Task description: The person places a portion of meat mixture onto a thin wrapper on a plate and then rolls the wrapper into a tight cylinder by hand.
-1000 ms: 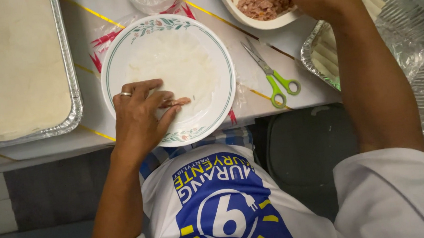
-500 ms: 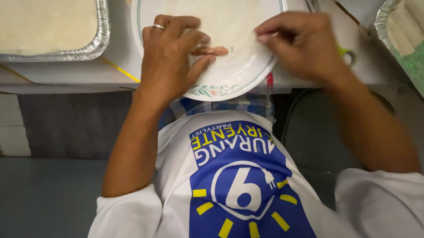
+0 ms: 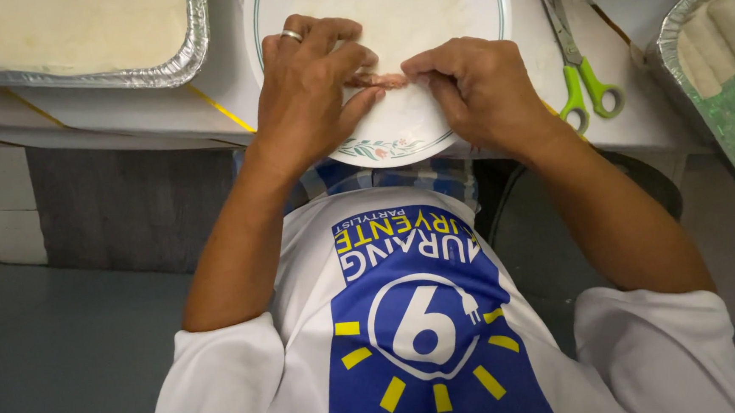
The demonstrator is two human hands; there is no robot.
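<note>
Both hands have drawn closer since half a second ago: left hand [image 3: 314, 95] and right hand [image 3: 475, 85] pinch a pink meat strip [image 3: 379, 80] on the thin wrapper [image 3: 398, 13] covering the floral-rimmed plate [image 3: 398, 149]. Green-handled scissors [image 3: 578, 66] lie just right, foil trays [image 3: 143, 74] beyond.

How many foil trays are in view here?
2: one foil tray at upper left beyond the left hand, another at the right edge past the scissors. More may lie outside view.

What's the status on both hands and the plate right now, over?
Left hand and right hand both pinching the thin pinkish strip of filling. Strip lies on pale wrapper in the white floral-rimmed plate. Green-handled scissors right of plate, clear.
</note>
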